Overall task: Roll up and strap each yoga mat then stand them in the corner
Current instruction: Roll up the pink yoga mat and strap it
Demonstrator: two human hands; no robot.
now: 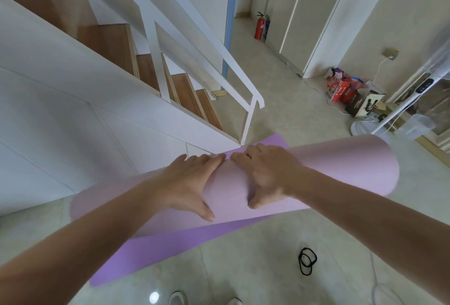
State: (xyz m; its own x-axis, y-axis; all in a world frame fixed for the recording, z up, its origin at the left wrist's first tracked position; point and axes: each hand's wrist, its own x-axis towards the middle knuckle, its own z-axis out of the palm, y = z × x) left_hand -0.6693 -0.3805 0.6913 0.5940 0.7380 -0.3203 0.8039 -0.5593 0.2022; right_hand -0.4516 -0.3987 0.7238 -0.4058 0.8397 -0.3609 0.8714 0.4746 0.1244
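**Item: yoga mat, part-rolled**

Purple yoga mat [341, 170], frame centre, on floor; unrolled tail runs lower left. Left hand [192, 183] and right hand [265, 175] side by side, fingers laid flat over the roll, pressing, likely to keep the winding tight. Black strap [307, 261], lower right, not yet used

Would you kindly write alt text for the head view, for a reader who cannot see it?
Two bare hands, the left hand and the right hand side by side, press on a partly rolled purple yoga mat lying on a tiled floor. A black strap lies on the floor to the right, and a white-railed wooden staircase rises behind the mat.
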